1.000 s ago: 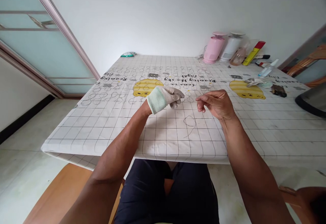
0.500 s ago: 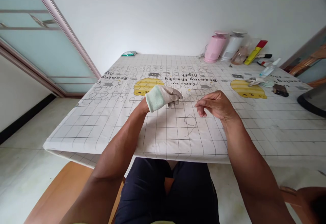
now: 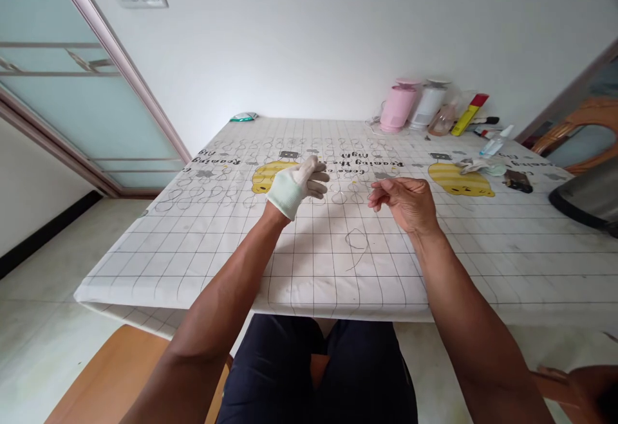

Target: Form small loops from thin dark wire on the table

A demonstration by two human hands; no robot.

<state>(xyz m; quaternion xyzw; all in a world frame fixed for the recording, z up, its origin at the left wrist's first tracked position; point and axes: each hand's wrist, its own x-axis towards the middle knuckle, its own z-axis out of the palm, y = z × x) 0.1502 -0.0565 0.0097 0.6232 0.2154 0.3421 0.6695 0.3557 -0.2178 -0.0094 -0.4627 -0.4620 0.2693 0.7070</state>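
My left hand (image 3: pixel 299 186), in a pale knitted glove, hovers over the middle of the table with its fingers apart and nothing visible in it. To its right my bare right hand (image 3: pixel 408 204) is held with thumb and fingertips pinched together; anything between them is too small to make out. Just below the hands, on the checked cloth, lies a thin wire loop (image 3: pixel 365 244) with a long loose tail. Many similar thin rings (image 3: pixel 217 191) are laid out in rows across the far and left parts of the cloth.
The tablecloth (image 3: pixel 159 263) carries printed bees and lettering. Along the wall stand a pink cylinder (image 3: pixel 398 107), a white cylinder (image 3: pixel 429 106), bottles and a yellow-red box (image 3: pixel 469 115). At right are a crumpled glove (image 3: pixel 485 166), a dark small object (image 3: pixel 518 181) and a metal kettle (image 3: pixel 591 195).
My left hand has drawn back to the left and its fingers have spread. My right hand has stayed nearly in place, pinched. The view has tilted up slightly.
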